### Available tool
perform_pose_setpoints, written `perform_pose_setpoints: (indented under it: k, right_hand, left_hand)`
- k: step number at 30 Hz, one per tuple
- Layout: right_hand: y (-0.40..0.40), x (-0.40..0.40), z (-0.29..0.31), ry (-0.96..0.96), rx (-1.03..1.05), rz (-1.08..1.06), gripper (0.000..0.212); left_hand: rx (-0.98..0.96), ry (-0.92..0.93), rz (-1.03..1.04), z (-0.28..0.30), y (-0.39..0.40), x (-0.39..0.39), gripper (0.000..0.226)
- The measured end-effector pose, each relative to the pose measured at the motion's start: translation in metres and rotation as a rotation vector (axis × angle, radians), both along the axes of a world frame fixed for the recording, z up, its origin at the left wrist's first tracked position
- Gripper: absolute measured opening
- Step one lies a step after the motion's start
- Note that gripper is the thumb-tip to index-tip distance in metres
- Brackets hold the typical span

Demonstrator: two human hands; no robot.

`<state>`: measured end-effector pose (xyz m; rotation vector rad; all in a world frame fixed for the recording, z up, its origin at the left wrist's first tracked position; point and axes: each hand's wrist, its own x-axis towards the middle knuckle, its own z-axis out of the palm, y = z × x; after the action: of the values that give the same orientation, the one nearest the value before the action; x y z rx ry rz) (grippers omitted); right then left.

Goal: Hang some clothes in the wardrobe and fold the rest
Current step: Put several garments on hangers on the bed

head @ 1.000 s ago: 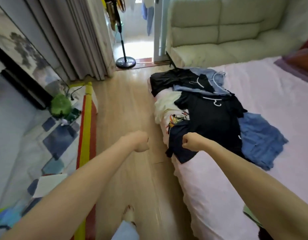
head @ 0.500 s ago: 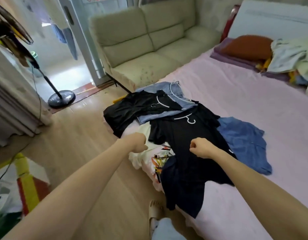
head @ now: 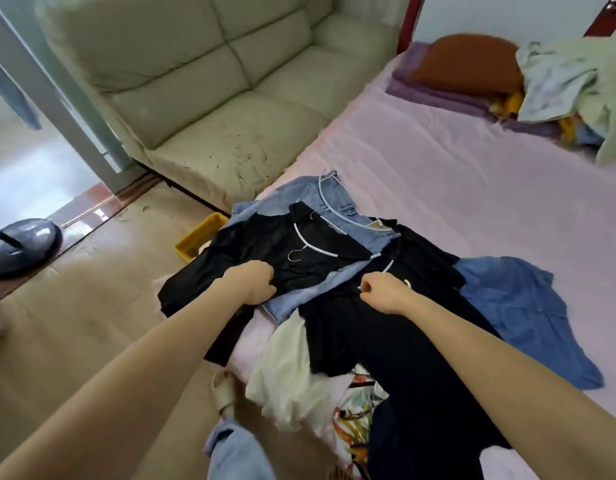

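On the bed's (head: 472, 188) near edge, the left hand (head: 252, 282) bunches a black shirt (head: 251, 251) while the right hand (head: 386, 294) closes on a white hanger (head: 391, 271); selecting for hanging, lifting one garment free comes next.

- The left hand (head: 252, 282) was in the air over the floor. Now it has come down on the black top (head: 265, 251) and is closed on the cloth.
- The right hand (head: 382, 292) was a fist over the black dress (head: 396, 348). Now it has gone farther, to the white hanger (head: 389, 268) at the dress's neck, and its fingers are pinched shut there.
- Both arms reach farther over the pile, and the hands are nearer each other.
- The view has swung from the floor to the bed (head: 455, 188). The clothes look closer, and the rug that was left of the left hand is out of sight.
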<state>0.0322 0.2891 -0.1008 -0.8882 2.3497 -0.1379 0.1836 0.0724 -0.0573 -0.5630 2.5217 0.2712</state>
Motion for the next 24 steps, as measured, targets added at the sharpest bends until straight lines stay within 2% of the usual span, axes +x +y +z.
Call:
perform_pose_setpoints:
  k: [5,10,12,15,18,20,24]
  right_hand:
    - [-0.094,-0.037,-0.051,-0.027,0.054,-0.132,0.014]
    - [-0.175,-0.067,-0.106,-0.043,0.048,-0.240,0.021]
    - [-0.194,-0.076,-0.127,-0.010,0.059,-0.210,0.027]
    - [-0.209,-0.092,-0.159,0.075,0.142,-0.125,0.046]
    - [-0.210,-0.104,-0.193,0.026,0.206,-0.120,0.063]
    - [-0.205,-0.107,-0.210,0.022,0.206,-0.108,0.063]
    - [-0.202,-0.105,-0.221,0.096,0.087,-0.119,0.043]
  left_hand:
    - [0.042,-0.027,-0.163,-0.054,-0.108,-0.073,0.032]
    - [0.044,0.004,-0.425,-0.108,-0.183,-0.138,0.038]
    - [0.065,0.037,-0.507,-0.130,-0.198,-0.163,0.040]
    - [0.122,0.073,-0.624,-0.170,-0.210,-0.192,0.050]
    - [0.166,0.096,-0.716,-0.211,-0.212,-0.215,0.062]
    - [0.193,0.099,-0.748,-0.232,-0.210,-0.226,0.067]
    - [0.219,0.075,-0.784,-0.257,-0.208,-0.239,0.069]
